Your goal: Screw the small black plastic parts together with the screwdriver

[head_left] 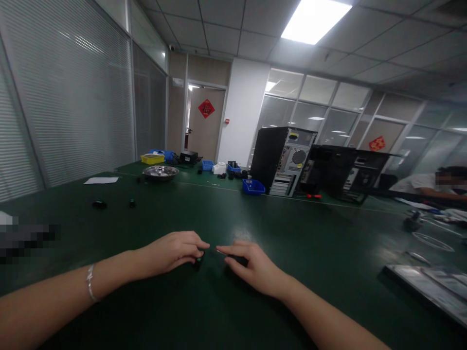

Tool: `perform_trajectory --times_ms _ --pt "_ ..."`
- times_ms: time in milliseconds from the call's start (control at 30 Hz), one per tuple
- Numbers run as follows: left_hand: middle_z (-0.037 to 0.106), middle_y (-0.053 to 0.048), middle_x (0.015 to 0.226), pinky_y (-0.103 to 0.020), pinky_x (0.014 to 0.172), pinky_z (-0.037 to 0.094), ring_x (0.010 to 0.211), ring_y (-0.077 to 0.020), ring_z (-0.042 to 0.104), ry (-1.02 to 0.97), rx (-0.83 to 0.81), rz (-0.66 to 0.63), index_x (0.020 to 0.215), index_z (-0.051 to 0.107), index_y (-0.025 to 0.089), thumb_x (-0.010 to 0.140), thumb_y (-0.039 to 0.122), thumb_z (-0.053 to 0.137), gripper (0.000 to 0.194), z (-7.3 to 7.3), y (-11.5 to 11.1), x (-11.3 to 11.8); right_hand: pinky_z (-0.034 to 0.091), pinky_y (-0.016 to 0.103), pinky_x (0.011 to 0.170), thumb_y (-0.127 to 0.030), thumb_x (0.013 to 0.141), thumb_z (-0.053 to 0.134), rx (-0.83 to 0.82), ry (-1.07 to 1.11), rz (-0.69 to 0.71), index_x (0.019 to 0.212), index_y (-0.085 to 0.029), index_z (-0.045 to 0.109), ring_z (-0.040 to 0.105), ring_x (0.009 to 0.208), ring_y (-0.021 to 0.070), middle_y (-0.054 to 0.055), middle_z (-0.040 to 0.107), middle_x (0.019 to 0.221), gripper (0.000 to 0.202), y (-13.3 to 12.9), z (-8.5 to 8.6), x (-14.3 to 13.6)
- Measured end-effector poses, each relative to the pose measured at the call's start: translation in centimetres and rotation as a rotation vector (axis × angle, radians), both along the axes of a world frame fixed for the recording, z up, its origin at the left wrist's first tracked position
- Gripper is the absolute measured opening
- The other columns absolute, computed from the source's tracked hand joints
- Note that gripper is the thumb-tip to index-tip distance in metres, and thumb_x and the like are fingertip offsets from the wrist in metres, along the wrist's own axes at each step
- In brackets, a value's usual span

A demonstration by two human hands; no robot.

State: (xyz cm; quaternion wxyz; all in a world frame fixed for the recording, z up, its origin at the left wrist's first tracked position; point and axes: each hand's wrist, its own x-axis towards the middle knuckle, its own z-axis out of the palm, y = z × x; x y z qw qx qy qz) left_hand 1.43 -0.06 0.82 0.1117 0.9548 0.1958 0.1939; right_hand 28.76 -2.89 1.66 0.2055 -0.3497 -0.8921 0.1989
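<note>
My left hand [173,253] rests on the dark green table [255,218], fingers curled over a small black part [197,263] that peeks out under the fingertips. My right hand [251,267] lies just to the right, fingers bent around another small dark object [239,259] and pinching a thin light piece [221,252] toward the left hand. The two hands' fingertips are a few centimetres apart. Most of both objects is hidden under the fingers. A silver bracelet [89,283] sits on my left wrist.
Two small black parts [99,204] lie far left on the table. Farther back stand a metal bowl [160,172], blue bins [253,186], a yellow bin [152,158] and open computer cases [284,160]. A seated person [434,184] is at the right; flat metal panels [430,287] lie near the right edge.
</note>
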Motion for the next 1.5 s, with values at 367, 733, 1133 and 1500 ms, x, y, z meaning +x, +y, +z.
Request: perform_trajectory --times_ms 367,733,1133,1500 --pt "0.065 -0.007 0.109 -0.03 0.088 0.045 0.1 -0.0191 0.058 0.077 -0.028 0.066 0.105 0.063 0.018 0.093 0.022 0.052 0.017 0.1 0.1 0.2 0.043 0.027 0.072 -0.027 0.095 0.048 -0.016 0.001 0.035 0.127 -0.024 0.058 0.057 0.081 0.016 0.005 0.064 0.092 0.034 0.4 -0.4 -0.1" --pt "0.06 -0.004 0.089 -0.026 0.074 0.04 0.085 -0.0173 0.053 -0.027 -0.071 0.187 0.094 0.064 0.018 0.09 0.036 0.058 0.019 -0.4 -0.5 1.3 0.044 0.029 0.074 -0.027 0.091 0.051 0.013 -0.022 0.005 0.119 -0.025 0.064 0.057 0.086 0.019 0.005 0.064 0.092 0.031 0.8 -0.9 -0.3" --pt "0.057 -0.004 0.088 -0.025 0.072 0.041 0.083 -0.0161 0.052 -0.027 -0.094 0.149 0.087 0.067 0.017 0.09 0.032 0.056 0.018 -0.7 -0.2 1.2 0.044 0.029 0.079 -0.024 0.089 0.055 0.054 -0.02 0.038 0.119 -0.027 0.065 0.056 0.09 0.018 0.004 0.059 0.095 0.032 0.5 -1.1 -0.4" --pt "0.059 -0.003 0.091 -0.024 0.073 0.044 0.084 -0.0151 0.056 -0.094 -0.244 0.229 0.092 0.063 0.017 0.087 0.026 0.06 0.011 -0.6 -0.9 1.7 0.045 0.027 0.079 -0.027 0.09 0.053 0.056 -0.039 0.005 0.118 -0.025 0.065 0.057 0.09 0.0172 0.004 0.06 0.098 0.031 0.1 -1.0 -0.9"
